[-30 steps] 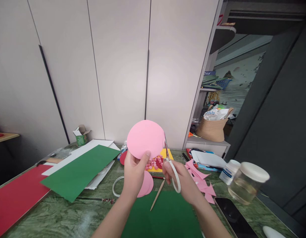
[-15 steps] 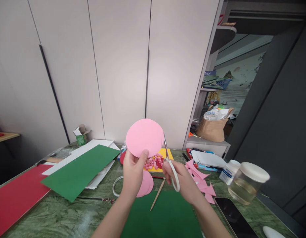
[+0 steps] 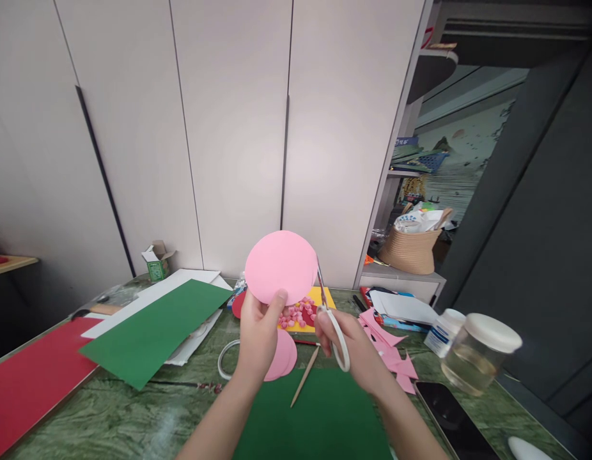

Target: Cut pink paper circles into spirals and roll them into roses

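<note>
I'm pinching a pink paper disc (image 3: 280, 265) in my left hand (image 3: 259, 327), gripping white-handled metal scissors (image 3: 341, 338) in my right hand (image 3: 357, 342), blades at the disc's edge.

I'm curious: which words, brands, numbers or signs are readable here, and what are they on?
None can be read with certainty.
White bottle: print on its blue-and-white label, too small and blurred.
Green box: print too small.
Blue item at upper right: pale marks, too blurred.
White bag in the woven basket: blue marks, illegible.
</note>
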The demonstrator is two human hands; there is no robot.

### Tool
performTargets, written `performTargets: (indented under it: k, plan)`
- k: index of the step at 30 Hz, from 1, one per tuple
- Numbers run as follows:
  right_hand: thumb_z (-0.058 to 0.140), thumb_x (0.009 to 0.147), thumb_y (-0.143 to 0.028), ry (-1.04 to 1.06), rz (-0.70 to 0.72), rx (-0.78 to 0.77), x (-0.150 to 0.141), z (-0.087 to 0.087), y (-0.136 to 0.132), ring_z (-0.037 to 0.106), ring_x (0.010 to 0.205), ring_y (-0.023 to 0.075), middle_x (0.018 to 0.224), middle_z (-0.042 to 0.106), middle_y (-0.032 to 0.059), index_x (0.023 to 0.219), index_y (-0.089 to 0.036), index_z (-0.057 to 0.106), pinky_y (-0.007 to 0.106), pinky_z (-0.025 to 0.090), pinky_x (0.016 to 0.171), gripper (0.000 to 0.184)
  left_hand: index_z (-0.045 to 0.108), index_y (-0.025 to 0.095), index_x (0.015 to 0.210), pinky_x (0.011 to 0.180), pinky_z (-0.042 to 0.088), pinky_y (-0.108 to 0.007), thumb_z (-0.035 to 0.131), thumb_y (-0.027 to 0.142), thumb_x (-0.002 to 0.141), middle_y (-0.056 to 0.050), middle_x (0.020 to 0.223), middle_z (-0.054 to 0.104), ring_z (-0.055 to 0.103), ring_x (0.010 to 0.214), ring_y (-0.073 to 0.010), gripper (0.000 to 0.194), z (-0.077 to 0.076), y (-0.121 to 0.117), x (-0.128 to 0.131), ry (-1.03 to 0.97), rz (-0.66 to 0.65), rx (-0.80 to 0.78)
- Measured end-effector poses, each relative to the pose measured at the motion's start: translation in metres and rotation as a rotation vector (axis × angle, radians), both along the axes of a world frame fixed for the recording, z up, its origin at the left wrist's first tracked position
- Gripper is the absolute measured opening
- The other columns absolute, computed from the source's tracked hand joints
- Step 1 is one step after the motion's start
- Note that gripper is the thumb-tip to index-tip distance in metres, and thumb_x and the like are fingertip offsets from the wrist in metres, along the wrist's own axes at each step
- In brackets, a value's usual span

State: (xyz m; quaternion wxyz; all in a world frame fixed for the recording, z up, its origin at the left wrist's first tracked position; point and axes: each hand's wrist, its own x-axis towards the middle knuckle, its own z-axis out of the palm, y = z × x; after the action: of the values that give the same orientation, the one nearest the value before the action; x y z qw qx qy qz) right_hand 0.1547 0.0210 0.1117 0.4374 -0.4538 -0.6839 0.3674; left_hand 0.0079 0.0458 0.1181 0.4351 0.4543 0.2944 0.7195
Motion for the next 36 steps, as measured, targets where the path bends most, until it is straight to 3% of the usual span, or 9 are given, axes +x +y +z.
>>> performTargets:
  k: [23, 30, 36]
  plan:
    - [0.036, 0.09, -0.047, -0.091, -0.052, 0.015, 0.0023, 0.0004, 0.0017, 0.038, 0.049, 0.0095, 0.052, 0.041, -0.0047, 0.063, -0.019, 0.042, 0.022, 0.026, 0.047, 0.04, 0.054, 0.018, 0.112, 0.057, 0.043, -0.022, 0.066, 0.029, 0.072, -0.004, 0.093, 0.062, 0.051, 0.063, -0.009, 0.043, 0.0004, 0.0008, -0.001, 0.004, 0.023, 0.01]
    - [0.038, 0.09, -0.04, -0.167, -0.106, 0.072, 0.0026, 0.0042, 0.0004, 0.034, 0.051, 0.0096, 0.053, 0.039, -0.0051, 0.06, -0.019, 0.036, 0.024, 0.021, 0.05, 0.037, 0.052, 0.02, 0.116, 0.064, 0.045, -0.024, 0.065, 0.029, 0.073, -0.005, 0.1, 0.062, 0.054, 0.07, -0.0109, 0.046, -0.0021, 0.0027, -0.0015, 0.003, 0.025, 0.01]
    - [0.04, 0.089, -0.039, -0.218, -0.156, 0.115, 0.0024, 0.0055, 0.0008, 0.033, 0.054, 0.0103, 0.055, 0.039, -0.0053, 0.061, -0.02, 0.034, 0.024, 0.02, 0.051, 0.035, 0.053, 0.019, 0.114, 0.059, 0.044, -0.022, 0.064, 0.03, 0.074, -0.005, 0.099, 0.061, 0.052, 0.067, -0.0094, 0.043, -0.0002, 0.002, -0.0009, 0.01, 0.011, -0.003]
